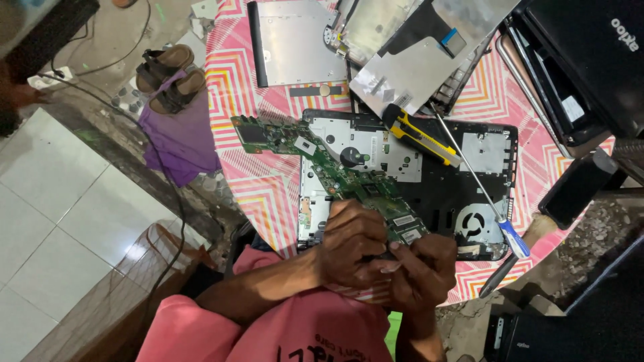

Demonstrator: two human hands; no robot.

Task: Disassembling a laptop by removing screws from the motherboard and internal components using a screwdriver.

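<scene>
I hold the green circuit board [322,164] at its near end with both hands. My left hand [349,245] is closed on its edge, and my right hand [419,271] pinches it beside that, so the board lifts tilted off the open laptop base [436,194]. The yellow knife [422,137] and screwdriver [479,191] rest across the base, close by on the counter [231,74].

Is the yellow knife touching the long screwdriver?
Cannot tell. In the head view the yellow utility knife and the screwdriver lie very close on the laptop base, the shaft passing the knife's tip, but neither contact nor gap shows plainly.
</scene>
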